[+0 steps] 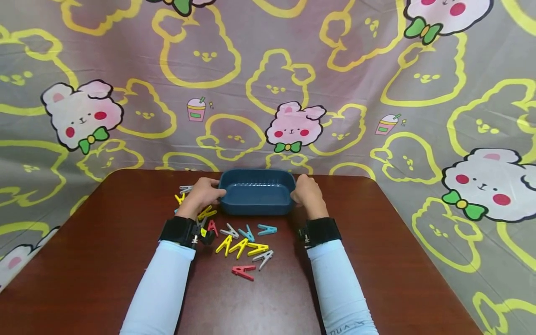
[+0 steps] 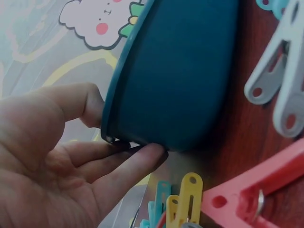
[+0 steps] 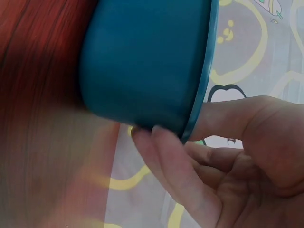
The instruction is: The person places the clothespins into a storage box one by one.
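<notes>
A dark blue rectangular basin (image 1: 257,209) stands near the far edge of the table, and its visible inside holds nothing. My left hand (image 1: 204,194) grips its left end, thumb over the rim and fingers against the outer wall, as the left wrist view shows of the basin's side (image 2: 171,71). At the right end my right hand (image 1: 307,191) holds the rim likewise, thumb inside and fingers (image 3: 173,161) under the lip outside. Several clothespins lie in front of the basin, among them a yellow clothespin (image 1: 239,248), a blue clothespin (image 1: 267,229) and a red clothespin (image 1: 244,271).
More clothespins lie around my left wrist, such as a yellow clothespin (image 1: 207,212) and a grey clothespin (image 1: 185,189). The brown table (image 1: 402,279) ends at a patterned curtain (image 1: 234,102) behind the basin. Both wrists wear black bands with cameras.
</notes>
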`<control>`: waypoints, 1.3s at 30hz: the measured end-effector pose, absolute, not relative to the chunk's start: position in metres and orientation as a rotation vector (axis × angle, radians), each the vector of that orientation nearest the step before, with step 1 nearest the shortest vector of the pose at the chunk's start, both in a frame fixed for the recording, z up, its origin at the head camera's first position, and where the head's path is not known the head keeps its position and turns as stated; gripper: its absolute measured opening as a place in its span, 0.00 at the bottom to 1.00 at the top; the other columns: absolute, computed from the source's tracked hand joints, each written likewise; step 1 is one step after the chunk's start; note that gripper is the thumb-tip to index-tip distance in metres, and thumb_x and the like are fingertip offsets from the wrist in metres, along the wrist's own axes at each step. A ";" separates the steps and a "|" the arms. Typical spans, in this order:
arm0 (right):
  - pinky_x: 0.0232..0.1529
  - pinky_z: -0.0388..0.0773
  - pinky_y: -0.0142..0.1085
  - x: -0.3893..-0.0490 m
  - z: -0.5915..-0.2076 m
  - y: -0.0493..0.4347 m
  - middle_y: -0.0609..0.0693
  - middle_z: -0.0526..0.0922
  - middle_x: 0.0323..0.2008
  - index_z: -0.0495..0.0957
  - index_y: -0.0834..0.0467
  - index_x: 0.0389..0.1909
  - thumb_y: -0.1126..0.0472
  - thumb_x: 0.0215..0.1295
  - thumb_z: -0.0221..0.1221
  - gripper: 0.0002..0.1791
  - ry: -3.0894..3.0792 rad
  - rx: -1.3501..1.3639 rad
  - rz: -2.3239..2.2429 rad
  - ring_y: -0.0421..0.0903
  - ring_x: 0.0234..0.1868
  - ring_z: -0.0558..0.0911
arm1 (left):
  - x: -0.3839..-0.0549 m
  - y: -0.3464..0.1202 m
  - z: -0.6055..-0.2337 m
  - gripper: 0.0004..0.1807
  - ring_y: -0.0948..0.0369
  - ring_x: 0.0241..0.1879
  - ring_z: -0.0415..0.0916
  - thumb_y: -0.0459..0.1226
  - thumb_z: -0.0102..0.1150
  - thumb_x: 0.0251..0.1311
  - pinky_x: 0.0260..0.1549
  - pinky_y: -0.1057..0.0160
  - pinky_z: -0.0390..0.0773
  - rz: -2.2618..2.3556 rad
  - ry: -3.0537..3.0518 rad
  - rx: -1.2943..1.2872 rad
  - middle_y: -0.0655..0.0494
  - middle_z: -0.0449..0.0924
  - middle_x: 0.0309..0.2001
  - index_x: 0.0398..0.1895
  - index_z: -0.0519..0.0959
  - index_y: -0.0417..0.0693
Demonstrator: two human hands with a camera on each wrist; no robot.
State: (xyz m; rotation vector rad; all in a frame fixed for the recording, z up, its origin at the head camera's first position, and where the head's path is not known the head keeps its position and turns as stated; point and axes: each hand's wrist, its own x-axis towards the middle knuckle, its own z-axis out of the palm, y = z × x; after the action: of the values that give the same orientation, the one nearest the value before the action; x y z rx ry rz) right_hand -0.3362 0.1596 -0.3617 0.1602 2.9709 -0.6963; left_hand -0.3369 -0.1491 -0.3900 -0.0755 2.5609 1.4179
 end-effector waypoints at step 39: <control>0.26 0.87 0.33 -0.366 -0.391 0.167 0.69 0.89 0.50 0.81 0.67 0.65 0.56 0.82 0.60 0.21 2.873 0.240 -1.382 0.39 0.17 0.85 | -0.327 -0.130 -0.368 0.34 0.49 0.39 0.93 0.41 0.73 0.64 0.37 0.60 0.87 0.969 2.764 -0.118 0.34 0.89 0.48 0.65 0.76 0.25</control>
State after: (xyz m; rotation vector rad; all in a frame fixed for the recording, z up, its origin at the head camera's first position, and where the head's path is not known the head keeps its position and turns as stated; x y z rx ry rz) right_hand -0.3657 0.1669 -0.3914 0.2396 2.8734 -1.3817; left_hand -0.3265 -0.1304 -0.3682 -0.1176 2.7636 0.9689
